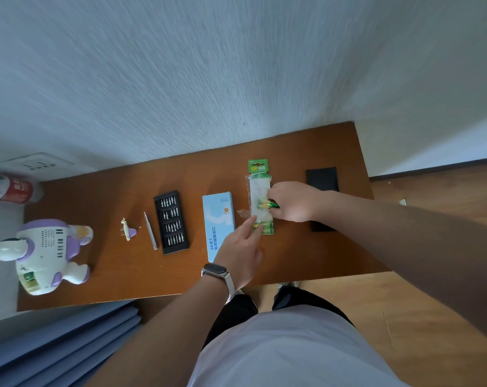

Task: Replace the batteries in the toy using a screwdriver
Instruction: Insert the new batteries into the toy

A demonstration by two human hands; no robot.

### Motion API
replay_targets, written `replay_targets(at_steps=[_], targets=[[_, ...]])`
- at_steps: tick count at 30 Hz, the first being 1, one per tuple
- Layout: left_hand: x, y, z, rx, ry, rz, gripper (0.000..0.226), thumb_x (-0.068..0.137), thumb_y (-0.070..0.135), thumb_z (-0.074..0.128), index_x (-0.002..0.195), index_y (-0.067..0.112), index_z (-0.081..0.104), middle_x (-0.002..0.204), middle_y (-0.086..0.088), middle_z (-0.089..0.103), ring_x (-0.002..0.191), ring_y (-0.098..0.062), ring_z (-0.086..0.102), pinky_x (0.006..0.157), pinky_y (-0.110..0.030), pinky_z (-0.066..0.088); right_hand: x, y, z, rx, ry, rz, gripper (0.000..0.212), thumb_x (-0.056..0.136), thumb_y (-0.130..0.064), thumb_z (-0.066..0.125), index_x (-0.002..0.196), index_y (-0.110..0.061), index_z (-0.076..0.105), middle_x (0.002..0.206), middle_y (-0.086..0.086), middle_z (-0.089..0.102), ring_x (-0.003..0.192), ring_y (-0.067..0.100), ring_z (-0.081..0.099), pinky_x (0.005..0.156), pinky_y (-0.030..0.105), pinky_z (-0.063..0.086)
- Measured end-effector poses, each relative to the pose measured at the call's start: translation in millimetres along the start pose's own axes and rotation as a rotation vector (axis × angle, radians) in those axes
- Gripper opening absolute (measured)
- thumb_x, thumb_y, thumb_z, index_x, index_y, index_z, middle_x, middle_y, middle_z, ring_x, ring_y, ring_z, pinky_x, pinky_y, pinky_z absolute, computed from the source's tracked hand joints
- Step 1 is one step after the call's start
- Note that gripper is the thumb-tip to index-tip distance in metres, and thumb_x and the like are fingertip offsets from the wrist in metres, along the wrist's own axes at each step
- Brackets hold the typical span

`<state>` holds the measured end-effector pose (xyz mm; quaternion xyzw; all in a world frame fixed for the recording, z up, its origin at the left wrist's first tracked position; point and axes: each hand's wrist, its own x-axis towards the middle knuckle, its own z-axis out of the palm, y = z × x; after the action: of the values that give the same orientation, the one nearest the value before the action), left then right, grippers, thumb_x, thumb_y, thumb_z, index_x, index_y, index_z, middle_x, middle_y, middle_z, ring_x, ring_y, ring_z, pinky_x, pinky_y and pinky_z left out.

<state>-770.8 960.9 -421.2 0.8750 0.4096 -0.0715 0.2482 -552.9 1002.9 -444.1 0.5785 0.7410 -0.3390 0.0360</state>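
Observation:
A green battery pack (260, 188) with a clear blister lies at the back right of the brown table (119, 275). My right hand (294, 201) is closed on green and gold batteries (268, 204) at the blister's right side. My left hand (241, 248) presses its index finger on the pack's near end. The white and purple toy (45, 254) lies on its front at the far left, its battery bay open. Its small cover (128, 229) and the silver screwdriver (150, 231) lie left of the black bit tray (171, 222).
A light blue box (218, 223) lies between the bit tray and the battery pack. A black case lid (322, 181) sits behind my right hand. A red-labelled bottle (12, 188) stands at the back left corner. The wall runs close behind the table.

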Motion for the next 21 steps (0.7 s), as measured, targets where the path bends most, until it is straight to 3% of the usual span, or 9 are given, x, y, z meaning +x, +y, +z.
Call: replay_targets(at_steps=[7, 9, 13, 17, 21], targets=[[2, 7, -6, 0.017, -0.026, -0.046, 0.053, 0.094, 0.015, 0.058, 0.146, 0.012, 0.05, 0.16, -0.004, 0.038, 0.124, -0.027, 0.057, 0.094, -0.032, 0.051, -39, 1, -4, 0.203, 0.106, 0.083, 0.026, 0.097, -0.037, 0.054, 0.081, -0.017, 0.06, 0.072, 0.0, 0.06, 0.061, 0.018, 0.055, 0.055, 0.036, 0.042], [5, 11, -12, -0.018, -0.017, -0.079, 0.045, 0.096, 0.018, 0.056, 0.141, 0.015, 0.055, 0.157, -0.002, 0.042, 0.124, -0.025, 0.057, 0.094, -0.03, 0.05, -51, -2, -4, 0.267, 0.151, 0.105, 0.024, 0.096, -0.04, 0.054, 0.085, -0.02, 0.063, 0.071, -0.004, 0.06, 0.06, 0.016, 0.056, 0.053, 0.032, 0.044], [11, 24, -37, -0.193, 0.074, -0.142, 0.036, 0.098, 0.019, 0.055, 0.134, 0.015, 0.061, 0.14, -0.001, 0.057, 0.121, -0.019, 0.057, 0.095, -0.027, 0.047, -69, -14, -10, 0.388, 0.232, 0.128, 0.019, 0.096, -0.041, 0.055, 0.09, -0.024, 0.063, 0.067, -0.01, 0.059, 0.054, 0.004, 0.054, 0.041, 0.017, 0.036], [11, 42, -65, -0.433, 0.167, -0.196, 0.031, 0.102, 0.024, 0.053, 0.131, 0.018, 0.063, 0.122, 0.003, 0.066, 0.103, -0.01, 0.062, 0.085, -0.022, 0.052, -81, -32, -19, 0.463, 0.297, 0.129, 0.015, 0.096, -0.043, 0.055, 0.099, -0.03, 0.061, 0.066, -0.011, 0.06, 0.055, -0.001, 0.054, 0.042, 0.013, 0.038], [7, 56, -82, -0.695, 0.28, -0.219, 0.024, 0.101, 0.025, 0.055, 0.121, 0.018, 0.067, 0.103, 0.007, 0.071, 0.09, -0.004, 0.064, 0.069, -0.009, 0.049, -91, -49, -31, 0.543, 0.355, 0.106, 0.012, 0.091, -0.054, 0.05, 0.089, -0.044, 0.055, 0.073, -0.016, 0.063, 0.054, 0.003, 0.054, 0.043, 0.016, 0.039]])
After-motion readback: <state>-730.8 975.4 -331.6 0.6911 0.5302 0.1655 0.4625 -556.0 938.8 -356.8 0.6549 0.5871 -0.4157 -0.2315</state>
